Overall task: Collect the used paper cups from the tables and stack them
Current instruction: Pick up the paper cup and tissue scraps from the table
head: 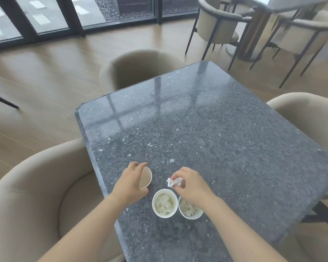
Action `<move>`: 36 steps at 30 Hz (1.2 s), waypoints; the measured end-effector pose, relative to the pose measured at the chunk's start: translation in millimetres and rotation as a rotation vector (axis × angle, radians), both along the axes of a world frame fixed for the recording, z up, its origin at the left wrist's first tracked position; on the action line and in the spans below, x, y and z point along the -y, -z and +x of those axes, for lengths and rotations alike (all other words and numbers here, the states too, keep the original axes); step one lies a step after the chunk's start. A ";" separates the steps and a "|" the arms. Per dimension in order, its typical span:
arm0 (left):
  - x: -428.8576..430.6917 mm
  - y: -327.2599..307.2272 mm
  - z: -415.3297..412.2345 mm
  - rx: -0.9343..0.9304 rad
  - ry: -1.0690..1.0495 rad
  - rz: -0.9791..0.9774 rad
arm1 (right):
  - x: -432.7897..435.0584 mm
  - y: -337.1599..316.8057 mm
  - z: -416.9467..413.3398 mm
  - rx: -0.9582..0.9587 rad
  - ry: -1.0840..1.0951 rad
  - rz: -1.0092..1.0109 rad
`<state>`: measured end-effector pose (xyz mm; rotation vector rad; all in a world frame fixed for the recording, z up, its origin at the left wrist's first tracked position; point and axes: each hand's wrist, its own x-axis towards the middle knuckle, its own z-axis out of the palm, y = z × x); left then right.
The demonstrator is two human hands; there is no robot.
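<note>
1. While both arms reach over the near edge of the dark speckled stone bench (pixel 225 129), three paper cups stand close together near that edge.
2. The left hand (pixel 130 183) holds the left cup (pixel 146 177); its grip is closed around the rim and the wall, with the fingers above the opening. This cup is tilted, its mouth turns toward the right, and its inside looks pale brown and empty.
3. The middle cup (pixel 165 203) stands upright just beside the left hand. It is white, with a thick rolled rim, and crumpled pale paper lies inside.
4. The right cup (pixel 190 209) stands upright, touching or almost touching the middle cup. It is also white with crumpled paper inside, and the right wrist covers a part of its rim.
5. The right hand (pixel 190 183) is above the bench, just behind the right cup. Its grip is pinched shut on a small crumpled tissue (pixel 173 182), white with a darker part.
6. Beige armchairs (pixel 36 195) stand around the bench.
</note>
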<state>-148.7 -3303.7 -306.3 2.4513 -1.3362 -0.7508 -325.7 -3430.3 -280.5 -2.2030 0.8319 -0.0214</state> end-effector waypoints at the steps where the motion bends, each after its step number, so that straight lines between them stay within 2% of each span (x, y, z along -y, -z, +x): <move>1: -1.3 -3.3 -1.9 0.006 0.001 -0.013 | -7.1 -4.0 -2.6 0.009 -0.008 -0.002; 8: -18.2 -21.1 -15.0 0.062 0.053 -0.041 | -43.7 -18.0 -10.6 0.035 -0.043 -0.034; 15: -29.4 -16.9 -29.3 0.082 0.165 0.053 | -58.4 -20.1 -29.9 0.057 0.035 -0.063; 26: -15.3 -4.6 -75.9 0.029 0.264 0.006 | -54.0 -15.5 -74.4 -0.017 0.166 -0.086; 36: -11.2 -3.0 -76.0 0.148 0.333 0.067 | -53.1 -14.9 -102.2 -0.020 0.267 -0.079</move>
